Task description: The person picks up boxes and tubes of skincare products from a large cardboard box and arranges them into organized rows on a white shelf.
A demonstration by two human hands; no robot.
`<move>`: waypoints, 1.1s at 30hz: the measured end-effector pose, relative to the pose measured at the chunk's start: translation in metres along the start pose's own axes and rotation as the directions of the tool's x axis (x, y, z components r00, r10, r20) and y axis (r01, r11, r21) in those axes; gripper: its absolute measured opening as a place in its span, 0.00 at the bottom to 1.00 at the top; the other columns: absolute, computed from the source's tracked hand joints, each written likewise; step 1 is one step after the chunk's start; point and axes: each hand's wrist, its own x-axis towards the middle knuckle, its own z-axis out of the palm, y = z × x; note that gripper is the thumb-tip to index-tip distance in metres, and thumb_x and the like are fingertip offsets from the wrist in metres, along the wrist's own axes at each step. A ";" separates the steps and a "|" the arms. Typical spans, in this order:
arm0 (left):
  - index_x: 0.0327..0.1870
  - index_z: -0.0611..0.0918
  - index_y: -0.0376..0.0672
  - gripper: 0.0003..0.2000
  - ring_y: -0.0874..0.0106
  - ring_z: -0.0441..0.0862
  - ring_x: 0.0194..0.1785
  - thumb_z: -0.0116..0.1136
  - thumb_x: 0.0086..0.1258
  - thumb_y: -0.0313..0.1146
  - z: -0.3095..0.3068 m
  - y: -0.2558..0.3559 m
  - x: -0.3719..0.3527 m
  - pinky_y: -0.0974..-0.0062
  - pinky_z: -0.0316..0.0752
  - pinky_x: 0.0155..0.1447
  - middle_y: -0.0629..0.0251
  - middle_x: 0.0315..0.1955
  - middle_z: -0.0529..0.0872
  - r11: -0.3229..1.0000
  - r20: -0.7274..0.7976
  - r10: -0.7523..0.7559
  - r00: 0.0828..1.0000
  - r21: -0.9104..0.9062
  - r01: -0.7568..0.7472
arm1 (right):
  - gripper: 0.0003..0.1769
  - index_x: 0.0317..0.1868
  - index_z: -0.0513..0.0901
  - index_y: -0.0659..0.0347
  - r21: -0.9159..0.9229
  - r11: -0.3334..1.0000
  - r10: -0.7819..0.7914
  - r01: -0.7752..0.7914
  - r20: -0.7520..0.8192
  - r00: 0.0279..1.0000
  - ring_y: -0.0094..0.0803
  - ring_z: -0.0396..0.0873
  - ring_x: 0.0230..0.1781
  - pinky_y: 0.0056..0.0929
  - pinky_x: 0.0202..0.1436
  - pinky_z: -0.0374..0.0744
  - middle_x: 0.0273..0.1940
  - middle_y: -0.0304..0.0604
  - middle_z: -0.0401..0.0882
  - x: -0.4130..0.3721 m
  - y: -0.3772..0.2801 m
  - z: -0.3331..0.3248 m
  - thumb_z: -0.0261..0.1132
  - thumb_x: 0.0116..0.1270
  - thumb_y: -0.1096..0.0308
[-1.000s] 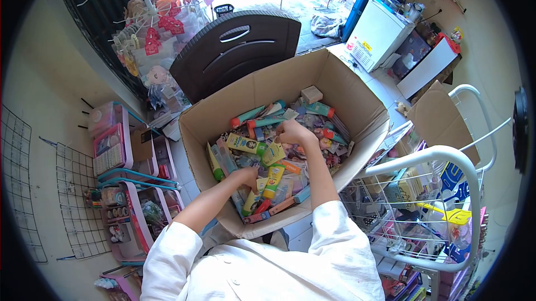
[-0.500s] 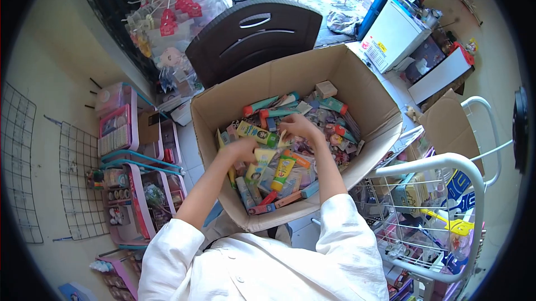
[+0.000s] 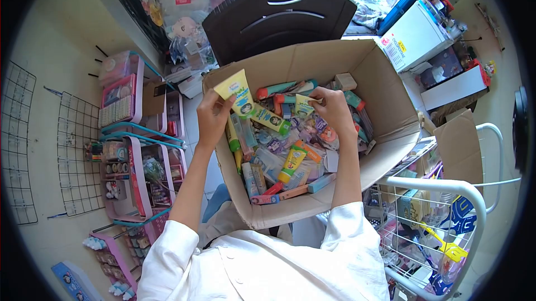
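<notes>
My left hand (image 3: pixel 215 116) grips a pale yellow squeeze tube (image 3: pixel 235 93) with a green cap, raised at the left rim of a large cardboard box (image 3: pixel 301 58). Inside the box, my right hand (image 3: pixel 334 110) pinches a smaller yellow tube (image 3: pixel 304 106) near its upper end. Beneath both hands lies a mixed heap of tubes, small cartons and plastic packets. Among them are a green-capped yellow tube (image 3: pixel 270 118), a yellow-and-green tube (image 3: pixel 292 164), an orange carton (image 3: pixel 309 151) and a teal tube with a red end (image 3: pixel 276 89).
A dark plastic chair (image 3: pixel 279 19) stands behind the box. On the right is a white wire basket cart (image 3: pixel 430 184) filled with goods. Pink-and-white shelving (image 3: pixel 138 172) lines the left side beside a wall grid (image 3: pixel 81 167). A white cabinet (image 3: pixel 416 36) stands at the back right.
My left hand has lifted the yellow tube up and left, out of the heap. My right hand has moved right and now holds another yellow tube. The camera view has shifted slightly.
</notes>
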 end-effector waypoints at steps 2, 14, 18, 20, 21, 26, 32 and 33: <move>0.33 0.76 0.33 0.12 0.75 0.72 0.24 0.56 0.58 0.35 -0.002 -0.005 0.001 0.80 0.66 0.29 0.62 0.23 0.75 1.000 -0.061 0.015 0.998 0.011 -0.014 | 0.07 0.29 0.77 0.67 -0.022 1.000 0.009 -0.008 0.013 1.000 0.28 0.77 0.21 0.23 0.26 0.73 0.23 0.46 0.77 -0.003 0.000 -0.001 0.64 0.47 0.75; 0.31 0.75 0.35 0.12 0.72 0.71 0.21 0.55 0.58 0.36 -0.001 -0.002 0.000 0.77 0.65 0.26 0.62 0.21 0.72 0.976 0.085 -0.006 0.996 0.219 -0.013 | 0.05 0.27 0.76 0.60 -0.143 0.984 0.084 -0.103 -0.133 0.988 0.39 0.78 0.27 0.30 0.30 0.74 0.25 0.45 0.78 -0.003 -0.009 -0.028 0.61 0.51 0.68; 0.33 0.76 0.38 0.13 0.66 0.74 0.23 0.53 0.58 0.40 -0.002 0.009 -0.001 0.73 0.67 0.28 0.59 0.23 0.76 0.896 0.242 -0.103 0.965 0.444 -0.016 | 0.06 0.29 0.77 0.60 -0.122 0.990 0.076 -0.077 -0.016 0.997 0.40 0.77 0.27 0.32 0.32 0.74 0.25 0.47 0.78 -0.005 -0.005 -0.022 0.61 0.50 0.69; 0.35 0.76 0.40 0.14 0.64 0.76 0.26 0.53 0.57 0.42 0.002 0.008 -0.003 0.70 0.69 0.31 0.58 0.25 0.77 0.868 0.382 -0.151 0.912 0.492 -0.062 | 0.06 0.29 0.77 0.63 -0.099 0.992 0.081 -0.077 0.045 0.996 0.36 0.77 0.24 0.29 0.30 0.74 0.24 0.47 0.78 -0.006 -0.002 -0.016 0.62 0.50 0.71; 0.36 0.76 0.41 0.14 0.61 0.77 0.29 0.53 0.57 0.43 0.005 0.006 -0.004 0.67 0.70 0.33 0.57 0.27 0.79 0.839 0.507 -0.206 0.837 0.531 -0.115 | 0.06 0.29 0.77 0.65 -0.077 0.994 0.082 -0.074 0.106 0.991 0.32 0.77 0.21 0.25 0.27 0.74 0.24 0.48 0.78 -0.007 0.000 -0.013 0.62 0.50 0.73; 0.35 0.78 0.38 0.14 0.60 0.77 0.35 0.54 0.56 0.40 0.045 -0.017 -0.023 0.69 0.71 0.39 0.55 0.32 0.80 0.842 0.869 -0.435 0.236 0.486 -0.234 | 0.09 0.31 0.77 0.68 -0.126 0.969 0.245 -0.212 0.383 0.891 0.39 0.78 0.27 0.29 0.33 0.74 0.26 0.52 0.77 -0.007 0.001 -0.006 0.62 0.49 0.72; 0.37 0.80 0.44 0.13 0.64 0.79 0.37 0.56 0.53 0.39 0.079 -0.048 -0.025 0.66 0.73 0.37 0.65 0.38 0.81 0.550 0.683 -0.730 0.026 0.609 -0.571 | 0.08 0.28 0.76 0.65 -0.312 0.950 0.177 -0.027 0.465 0.868 0.49 0.75 0.34 0.41 0.37 0.74 0.29 0.55 0.75 -0.012 -0.016 0.026 0.56 0.43 0.75; 0.37 0.80 0.45 0.13 0.64 0.79 0.37 0.57 0.52 0.39 0.082 -0.058 -0.030 0.64 0.73 0.36 0.66 0.39 0.81 0.372 0.617 -0.770 0.163 0.642 -0.671 | 0.08 0.28 0.76 0.65 -0.311 0.950 0.177 -0.033 0.450 0.875 0.49 0.75 0.34 0.41 0.37 0.74 0.29 0.55 0.75 -0.010 -0.018 0.027 0.56 0.43 0.75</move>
